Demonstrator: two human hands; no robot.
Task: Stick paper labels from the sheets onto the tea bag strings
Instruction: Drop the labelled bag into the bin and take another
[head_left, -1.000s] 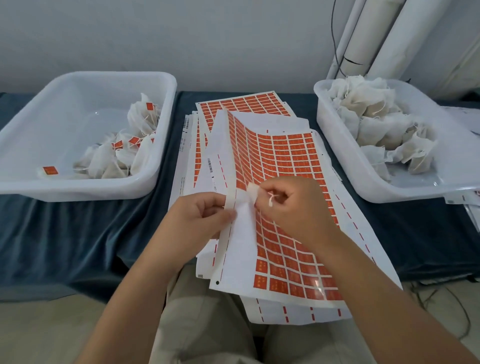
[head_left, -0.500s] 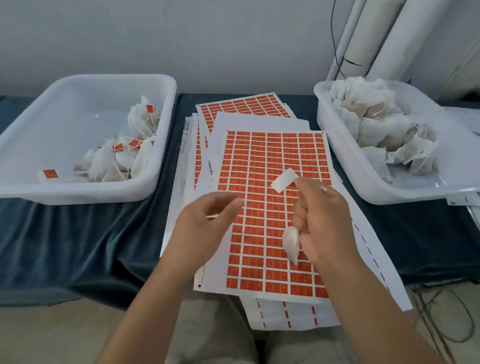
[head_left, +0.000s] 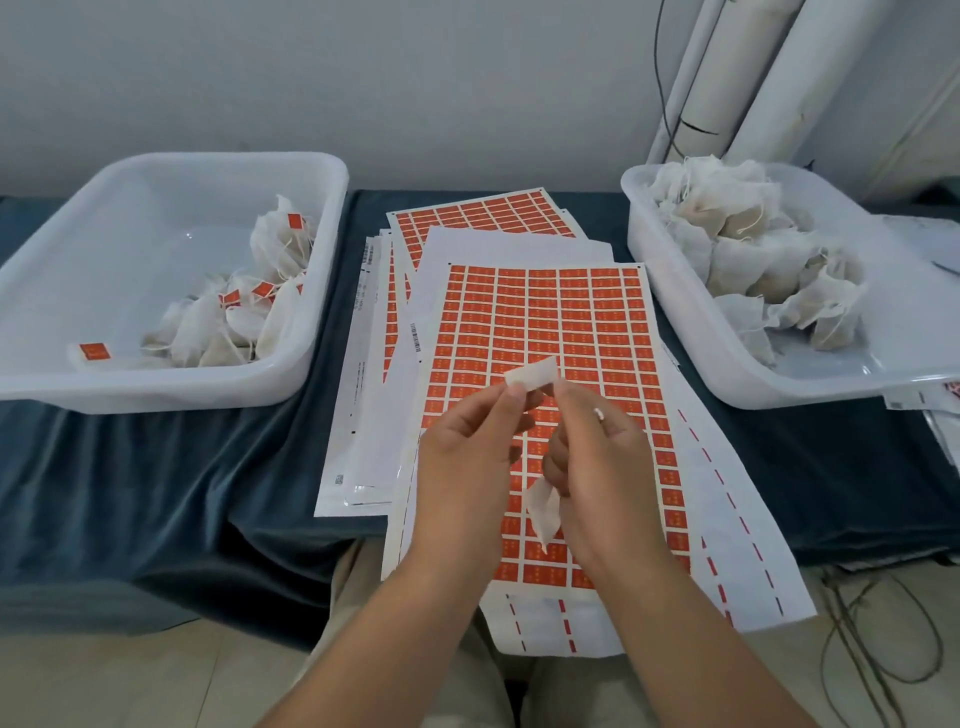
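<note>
Both hands pinch one label above the sheet; left hand grips its end, white back facing me; right hand also curls round the bag, probably so the string stays within reach.

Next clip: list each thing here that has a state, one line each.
Peeled label: off the sheet, white side up, pinched between both hands.
Tea bag: dangling from the right hand.
Left hand: fingers closed on the label.
Top label sheet: lying flat, mostly full.
Left tub: holds labelled bags.
Right tub: holds unlabelled bags.
</note>
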